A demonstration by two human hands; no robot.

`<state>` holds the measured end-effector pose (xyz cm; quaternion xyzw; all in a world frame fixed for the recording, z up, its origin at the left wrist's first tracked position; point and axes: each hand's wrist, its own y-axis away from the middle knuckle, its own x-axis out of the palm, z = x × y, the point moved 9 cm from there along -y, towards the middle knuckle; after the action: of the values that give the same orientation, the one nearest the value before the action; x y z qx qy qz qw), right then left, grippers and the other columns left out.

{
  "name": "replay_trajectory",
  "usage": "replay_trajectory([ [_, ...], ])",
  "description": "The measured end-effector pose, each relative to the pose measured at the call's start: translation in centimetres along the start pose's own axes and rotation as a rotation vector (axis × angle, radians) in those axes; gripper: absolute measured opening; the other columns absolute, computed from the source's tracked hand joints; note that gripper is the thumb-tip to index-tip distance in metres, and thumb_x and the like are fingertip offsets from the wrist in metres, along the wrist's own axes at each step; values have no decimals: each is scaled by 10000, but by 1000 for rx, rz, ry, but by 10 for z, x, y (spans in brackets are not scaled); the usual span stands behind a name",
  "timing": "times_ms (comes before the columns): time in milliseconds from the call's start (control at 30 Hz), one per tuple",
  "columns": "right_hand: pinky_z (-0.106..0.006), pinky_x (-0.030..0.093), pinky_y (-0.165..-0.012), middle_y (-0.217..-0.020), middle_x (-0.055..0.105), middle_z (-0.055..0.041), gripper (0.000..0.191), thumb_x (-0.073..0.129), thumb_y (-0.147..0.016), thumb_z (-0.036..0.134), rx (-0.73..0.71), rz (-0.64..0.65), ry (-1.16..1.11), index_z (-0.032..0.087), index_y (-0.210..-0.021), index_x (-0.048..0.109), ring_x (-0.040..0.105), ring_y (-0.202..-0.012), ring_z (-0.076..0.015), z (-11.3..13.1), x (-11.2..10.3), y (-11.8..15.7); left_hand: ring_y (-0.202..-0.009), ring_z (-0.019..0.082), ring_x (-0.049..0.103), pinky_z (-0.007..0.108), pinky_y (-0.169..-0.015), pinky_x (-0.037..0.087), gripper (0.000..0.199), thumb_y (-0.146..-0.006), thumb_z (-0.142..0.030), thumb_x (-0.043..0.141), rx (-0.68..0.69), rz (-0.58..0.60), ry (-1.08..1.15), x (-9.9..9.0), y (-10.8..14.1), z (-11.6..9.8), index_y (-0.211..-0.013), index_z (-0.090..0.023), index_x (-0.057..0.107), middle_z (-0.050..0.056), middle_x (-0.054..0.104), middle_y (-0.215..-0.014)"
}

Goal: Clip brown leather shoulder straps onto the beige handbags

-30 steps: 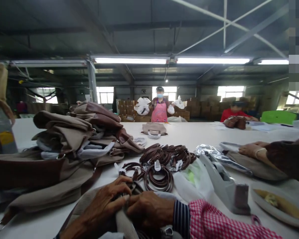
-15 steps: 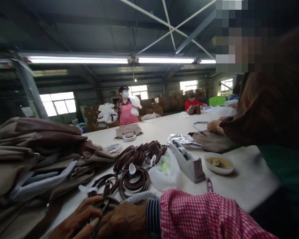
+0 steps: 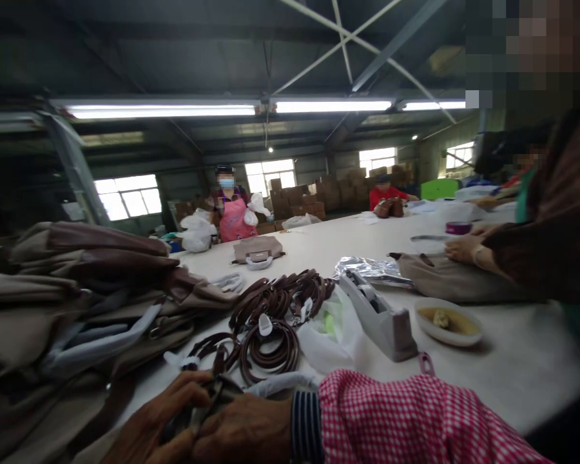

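The person's left hand (image 3: 157,415) and right hand (image 3: 244,428) work close together at the near side of the long white table (image 3: 502,380). Both hands hold a small dark strap (image 3: 213,396) between them, low in the view. The fingers hide part of it, so its full shape is hard to tell. The left fingers (image 3: 183,386) curl around the strap in a firm, closed grip. The right hand lies over it from the other side, with its fingers bent down, and it is closed too. To do this well, the hands should stay close and hold the strap tight and flat so that it does not twist or slip.

Just past the hands lie coils of brown strap (image 3: 268,351) with small white tags. A big pile of tan and brown bags (image 3: 77,283) sits to the left. To the right are a white plastic bag (image 3: 326,335) and a gray tape dispenser (image 3: 379,316). The right arm has a pink checked sleeve (image 3: 406,419). Across the table, another person's hand (image 3: 466,248) rests on a tan bag (image 3: 444,270).
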<state>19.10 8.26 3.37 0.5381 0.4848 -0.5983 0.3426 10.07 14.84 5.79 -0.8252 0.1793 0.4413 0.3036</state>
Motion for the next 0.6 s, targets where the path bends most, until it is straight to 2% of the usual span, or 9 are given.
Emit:
replay_trajectory([
  [100,-284,395,-534,-910,664,-50,158,525,-1032,281,38,-166,202,154,-975,599,588,-752,-177,-11,-2,-1,-1264,310,637,365,-1054,560,352,-822,-379,566,-23,106,53,-5,-2,-26,-1125,-285,719,24,694,-1360],
  [233,-314,402,-563,-868,659,-74,195,486,-1051,252,79,-328,331,152,-937,609,601,-740,-201,-31,3,-8,-1155,259,662,302,-986,556,464,-810,-258,515,-44,124,40,-14,-6,-49,-1252,-269,655,35,716,-1273],
  [300,-319,421,-588,-906,670,-89,166,524,-1041,268,143,-359,295,137,-985,609,609,-754,-203,-41,6,-10,-1115,234,669,281,-983,538,488,-818,-219,493,-59,110,43,-15,-5,-55,-1282,-286,629,19,723,-1238],
  [400,-324,436,-617,-955,687,-96,172,608,-999,302,237,-310,188,131,-1016,614,619,-779,-207,-53,11,-10,-1101,217,669,271,-977,521,476,-856,-226,512,-67,76,40,-17,-2,-56,-1317,-306,595,0,715,-1234],
  [467,-322,464,-670,-1030,694,-104,188,660,-960,302,263,-289,77,134,-1035,620,631,-838,-210,-54,8,-6,-1112,215,664,288,-986,512,423,-928,-282,532,-38,99,-11,-17,-1,-54,-1349,-297,574,10,696,-1261],
  [533,-314,489,-749,-1097,688,-100,179,683,-915,235,263,-323,-59,145,-1059,628,633,-912,-211,-52,-3,3,-1159,237,645,336,-1018,493,394,-991,-389,558,31,112,-132,-21,-1,-54,-1368,-274,569,40,679,-1301],
  [600,-311,495,-825,-1104,681,-85,172,638,-904,142,282,-395,-187,162,-1075,641,626,-976,-207,-51,-23,17,-1222,280,607,413,-1063,457,404,-1019,-486,559,82,61,-299,-34,-1,-55,-1343,-247,593,70,668,-1330],
])
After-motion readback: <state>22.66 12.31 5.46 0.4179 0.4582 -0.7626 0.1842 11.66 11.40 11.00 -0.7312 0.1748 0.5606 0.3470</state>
